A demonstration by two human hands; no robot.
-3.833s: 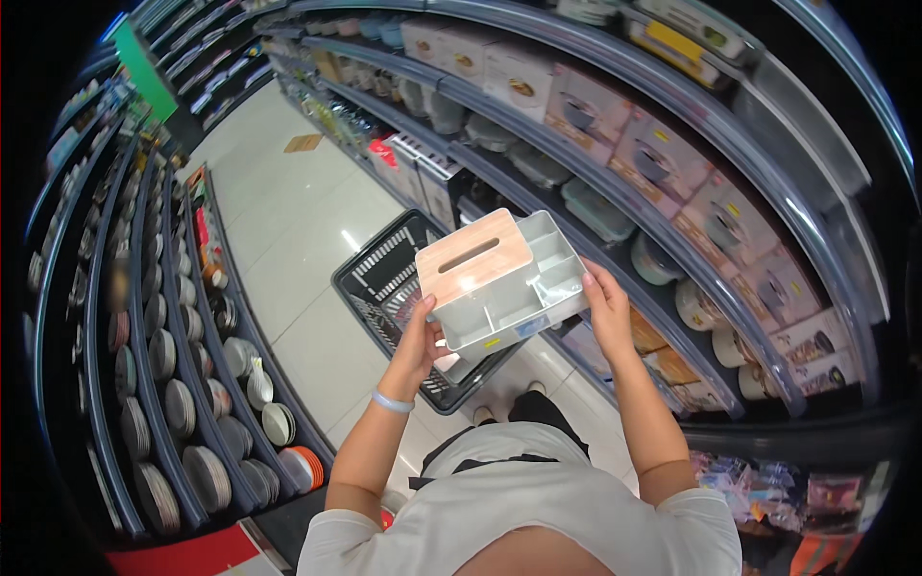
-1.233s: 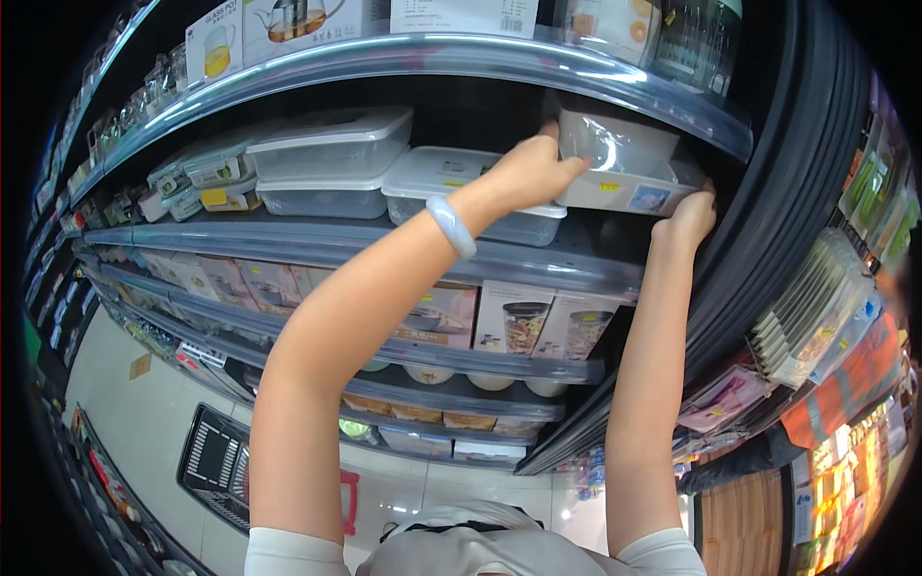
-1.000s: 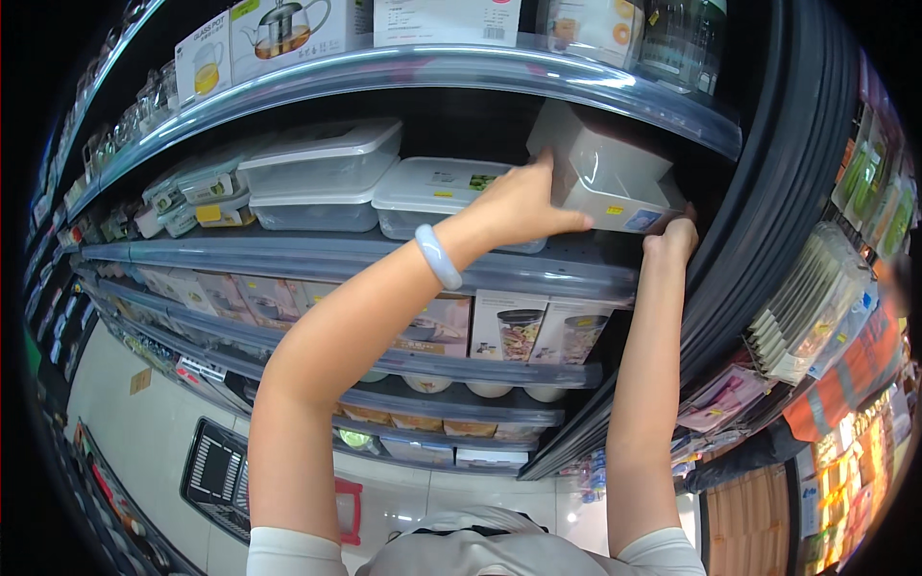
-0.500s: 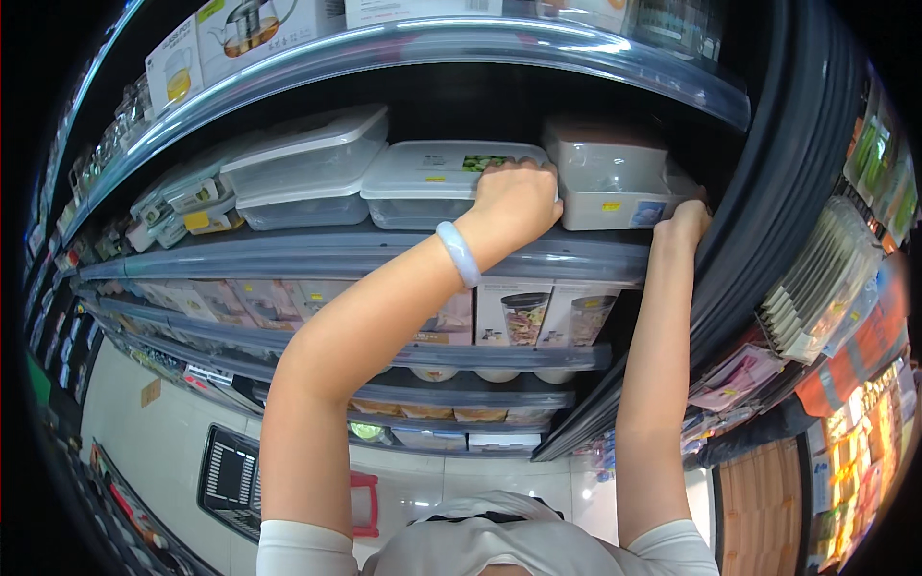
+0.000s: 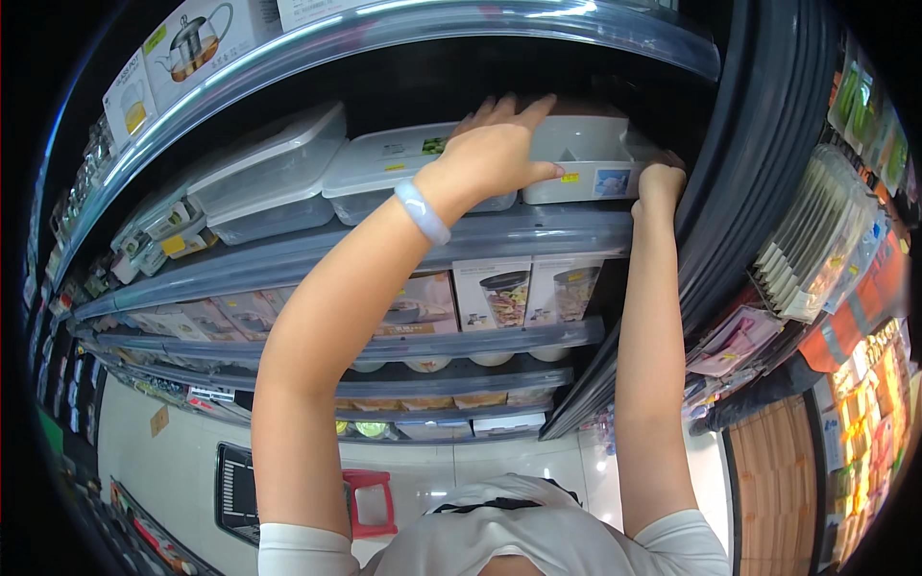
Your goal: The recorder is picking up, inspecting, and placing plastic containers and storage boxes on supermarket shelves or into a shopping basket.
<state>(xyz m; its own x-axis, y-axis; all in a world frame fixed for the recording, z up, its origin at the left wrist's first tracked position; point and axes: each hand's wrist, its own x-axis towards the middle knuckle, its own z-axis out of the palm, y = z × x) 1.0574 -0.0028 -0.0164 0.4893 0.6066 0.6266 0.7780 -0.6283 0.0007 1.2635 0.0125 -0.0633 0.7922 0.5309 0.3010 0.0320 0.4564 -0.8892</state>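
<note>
My left hand [image 5: 492, 152], with a pale bracelet on its wrist, is open, fingers spread toward the shelf's dark back. It reaches over the right end of a lidded clear container [image 5: 370, 154]. Its thumb lies at the left front of a white open-topped storage bin [image 5: 581, 184], which bears a yellow tag and a small picture label. At that bin's right end my right hand [image 5: 661, 187] is closed, its fingers curled round the corner and partly hidden.
Stacked clear containers [image 5: 274, 182] stand further left on the same shelf. A shelf edge with a clear strip [image 5: 538, 34] runs overhead. Boxed jars [image 5: 492, 293] fill the shelf below. A dark upright [image 5: 706, 192] borders the right. A black basket [image 5: 235, 490] and red stool [image 5: 370, 499] are on the floor.
My left hand has opened from a curled grip at the container's right end, and its fingers now spread further back. My right hand stays at the bin's right end. The view has shifted slightly.
</note>
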